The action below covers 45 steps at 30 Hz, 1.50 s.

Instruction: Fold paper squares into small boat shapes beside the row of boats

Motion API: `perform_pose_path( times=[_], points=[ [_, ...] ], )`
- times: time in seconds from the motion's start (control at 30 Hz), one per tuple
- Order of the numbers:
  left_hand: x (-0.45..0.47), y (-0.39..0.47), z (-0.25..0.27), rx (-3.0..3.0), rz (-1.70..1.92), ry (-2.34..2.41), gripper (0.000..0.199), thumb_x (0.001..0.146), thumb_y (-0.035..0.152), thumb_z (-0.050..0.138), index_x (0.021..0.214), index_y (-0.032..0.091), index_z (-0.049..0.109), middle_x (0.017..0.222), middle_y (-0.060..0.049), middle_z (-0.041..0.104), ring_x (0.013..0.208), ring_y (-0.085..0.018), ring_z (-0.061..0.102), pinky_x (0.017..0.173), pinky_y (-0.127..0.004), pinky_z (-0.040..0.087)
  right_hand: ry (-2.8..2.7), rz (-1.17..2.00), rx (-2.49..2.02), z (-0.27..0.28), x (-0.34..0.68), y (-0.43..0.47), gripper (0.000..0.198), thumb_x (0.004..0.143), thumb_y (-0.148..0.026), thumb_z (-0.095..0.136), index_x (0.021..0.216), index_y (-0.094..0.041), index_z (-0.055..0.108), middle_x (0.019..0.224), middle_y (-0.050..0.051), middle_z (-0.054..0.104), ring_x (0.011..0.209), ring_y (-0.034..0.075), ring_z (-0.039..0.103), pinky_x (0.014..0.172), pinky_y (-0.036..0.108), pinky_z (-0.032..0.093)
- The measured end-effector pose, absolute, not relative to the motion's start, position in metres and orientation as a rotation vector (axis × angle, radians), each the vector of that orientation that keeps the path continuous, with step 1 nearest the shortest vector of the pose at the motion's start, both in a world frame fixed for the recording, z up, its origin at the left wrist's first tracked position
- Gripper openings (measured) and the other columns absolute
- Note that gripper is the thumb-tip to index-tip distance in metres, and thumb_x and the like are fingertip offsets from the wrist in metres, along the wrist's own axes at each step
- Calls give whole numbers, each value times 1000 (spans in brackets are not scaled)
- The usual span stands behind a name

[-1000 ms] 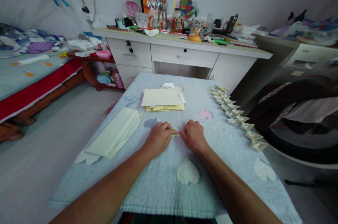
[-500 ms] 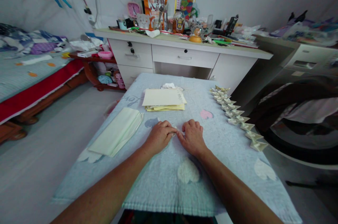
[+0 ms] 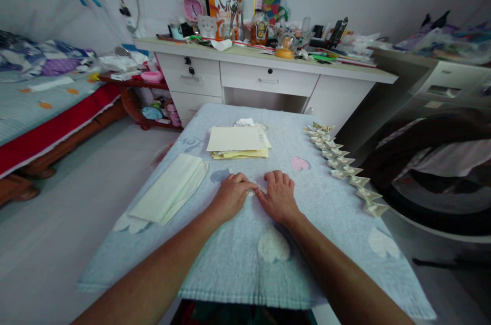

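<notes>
Two bare hands meet over a small piece of pale paper at the middle of a cloth-covered table, well in from every edge. From where I stand, the left hand has its thumb and forefinger drawn close together at the paper; the fingers hide too much to tell whether they truly pinch it. The right hand lies palm down, thumb spread away from the fingers, its tip touching beside the left thumb.

Good work here, I judge, calls for the left to pin the paper without dragging it while the right thumb presses outward in one slow, even stroke, edges lined up first.

A stack of cream paper sits toward the far edge, folded pale sheets lie along the left edge, and a row of folded paper pieces lines the right edge toward its far corner.
</notes>
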<state>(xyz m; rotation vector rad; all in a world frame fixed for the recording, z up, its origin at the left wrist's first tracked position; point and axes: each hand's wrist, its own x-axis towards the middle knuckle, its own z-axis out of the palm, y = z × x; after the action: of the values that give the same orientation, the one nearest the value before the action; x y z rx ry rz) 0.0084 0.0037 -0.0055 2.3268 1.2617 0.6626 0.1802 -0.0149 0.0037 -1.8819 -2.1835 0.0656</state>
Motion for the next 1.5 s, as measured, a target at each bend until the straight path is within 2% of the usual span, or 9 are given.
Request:
perform_pose_path(
  times=[0.2, 0.43, 0.53, 0.67, 0.77, 0.87, 1.13, 1.3, 1.5],
  points=[
    [8, 3, -7, 2342, 650, 1286, 34, 84, 12, 49, 107, 27, 69, 97, -4, 59, 93, -20, 50, 87, -35, 40, -2191, 39, -1885, 3, 179, -15, 46, 89, -57, 43, 112, -18, 51, 107, 12, 50, 99, 28, 42, 86, 40, 30],
    [0, 1, -2, 2362, 525, 1343, 46, 85, 9, 44, 115, 37, 65, 100, -3, 56, 96, -21, 47, 88, -38, 36, -2195, 33, -1895, 4, 179, -15, 51, 87, -58, 44, 118, -18, 49, 109, 12, 51, 100, 29, 42, 85, 41, 30],
    [-4, 2, 2, 2354, 483, 1311, 46, 85, 10, 42, 117, 36, 64, 102, -4, 56, 98, -21, 46, 89, -38, 36, -2198, 34, -1899, 5, 179, -15, 50, 86, -57, 48, 119, -19, 48, 110, 12, 51, 100, 29, 42, 85, 41, 30],
    [-7, 7, 4, 2315, 556, 1312, 47, 83, 7, 42, 121, 27, 62, 102, -5, 58, 98, -20, 47, 92, -37, 37, -2206, 31, -1903, 6, 179, -16, 50, 85, -55, 50, 119, -19, 48, 110, 12, 50, 101, 28, 42, 85, 41, 30],
    [-6, 9, 2, 2302, 648, 1325, 38, 86, 12, 44, 116, 24, 64, 103, -4, 60, 99, -21, 47, 93, -37, 37, -2206, 21, -1900, 7, 178, -17, 49, 85, -54, 50, 119, -19, 48, 110, 11, 51, 101, 28, 42, 86, 41, 30],
    [-2, 10, -1, 2362, 688, 1273, 31, 88, 19, 50, 113, 25, 66, 103, -4, 61, 98, -21, 47, 92, -37, 37, -2205, 12, -1902, 6, 178, -16, 50, 86, -55, 49, 120, -18, 48, 110, 12, 51, 101, 28, 43, 86, 40, 30],
    [6, 8, -8, 2452, 641, 1239, 32, 87, 20, 56, 115, 31, 66, 101, -3, 60, 96, -20, 48, 88, -36, 39, -2190, 53, -1920, 4, 179, -15, 55, 85, -55, 50, 126, -19, 45, 114, 12, 51, 103, 28, 43, 88, 41, 31],
    [5, 9, -9, 2473, 629, 1250, 34, 86, 17, 57, 114, 32, 66, 102, -2, 59, 96, -19, 47, 90, -36, 39, -2157, 139, -1962, 6, 187, -13, 55, 86, -48, 51, 132, -20, 41, 119, 12, 50, 106, 28, 43, 89, 40, 32],
    [4, 9, -8, 2466, 605, 1258, 34, 85, 16, 57, 114, 32, 67, 102, -3, 58, 97, -20, 48, 92, -38, 39, -2138, 172, -1994, 7, 204, -10, 67, 83, -44, 55, 143, -24, 31, 128, 12, 47, 110, 29, 42, 92, 42, 31]
  ],
)
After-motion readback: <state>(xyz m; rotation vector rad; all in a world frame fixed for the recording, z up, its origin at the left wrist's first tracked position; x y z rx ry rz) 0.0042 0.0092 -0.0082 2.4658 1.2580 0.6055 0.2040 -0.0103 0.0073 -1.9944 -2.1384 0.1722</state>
